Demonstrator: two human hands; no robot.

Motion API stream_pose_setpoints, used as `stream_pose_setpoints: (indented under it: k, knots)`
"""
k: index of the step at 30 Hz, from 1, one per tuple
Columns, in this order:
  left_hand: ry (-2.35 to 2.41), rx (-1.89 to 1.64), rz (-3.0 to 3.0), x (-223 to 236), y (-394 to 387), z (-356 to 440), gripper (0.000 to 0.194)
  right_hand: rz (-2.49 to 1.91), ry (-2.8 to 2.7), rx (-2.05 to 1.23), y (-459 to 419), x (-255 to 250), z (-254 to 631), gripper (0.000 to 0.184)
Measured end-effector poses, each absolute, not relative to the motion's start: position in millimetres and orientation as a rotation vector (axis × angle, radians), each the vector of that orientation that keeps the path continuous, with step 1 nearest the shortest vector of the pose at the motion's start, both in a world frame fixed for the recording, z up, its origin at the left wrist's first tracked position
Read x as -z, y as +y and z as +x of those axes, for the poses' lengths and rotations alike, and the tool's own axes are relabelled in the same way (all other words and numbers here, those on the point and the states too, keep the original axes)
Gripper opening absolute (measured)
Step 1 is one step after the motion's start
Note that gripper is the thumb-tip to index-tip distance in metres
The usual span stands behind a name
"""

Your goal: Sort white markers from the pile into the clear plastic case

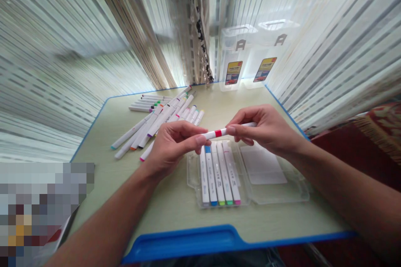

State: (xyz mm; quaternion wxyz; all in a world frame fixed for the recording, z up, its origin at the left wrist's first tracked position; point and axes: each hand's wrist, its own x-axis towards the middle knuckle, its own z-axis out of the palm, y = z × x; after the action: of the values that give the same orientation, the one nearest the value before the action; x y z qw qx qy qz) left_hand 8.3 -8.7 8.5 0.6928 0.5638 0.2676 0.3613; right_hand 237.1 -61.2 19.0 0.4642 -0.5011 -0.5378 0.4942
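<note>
Our left hand (173, 146) and right hand (263, 129) pinch a smooth white marker (224, 132) with a red band, fingers closed on its barrel, above an open clear plastic case (300, 192) holding five slim markers (219, 175). Loose markers (156, 121) fan across the pale desk (184, 212), its blue edge (184, 238) nearest us.

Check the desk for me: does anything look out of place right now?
The loose markers lie in a jumbled, crisscrossed heap on the desk, unlike the five lined up neatly in the open plastic case. Nothing looks broken.
</note>
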Motion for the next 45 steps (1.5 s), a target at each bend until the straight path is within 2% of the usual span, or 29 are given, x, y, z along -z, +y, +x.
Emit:
stream_pose_setpoints:
  k: [5,21,33,40,45]
  knots:
    - [0.720,-0.866,1.419,-7.5,-8.0,11.4,0.009,-1.312,-1.388,-1.055,-62.6,-19.1,234.5,0.030]
    - [0.831,-0.839,1.616,-10.9,-17.6,15.0,0.020,-1.333,-1.599,-0.851,-67.0,-16.9,232.0,0.032]
    - [0.842,-0.847,1.733,-9.9,-22.2,15.9,0.018,-1.334,-1.625,-0.885,-67.9,-16.7,229.6,0.035]
    - [0.779,-0.832,1.652,-11.9,-23.1,18.0,0.016,-1.342,-1.680,-0.773,-71.3,-14.1,227.2,0.033]
    - [0.741,-0.839,1.631,-12.3,-22.1,18.5,0.013,-1.269,-1.556,-0.957,-70.7,-12.6,226.7,0.026]
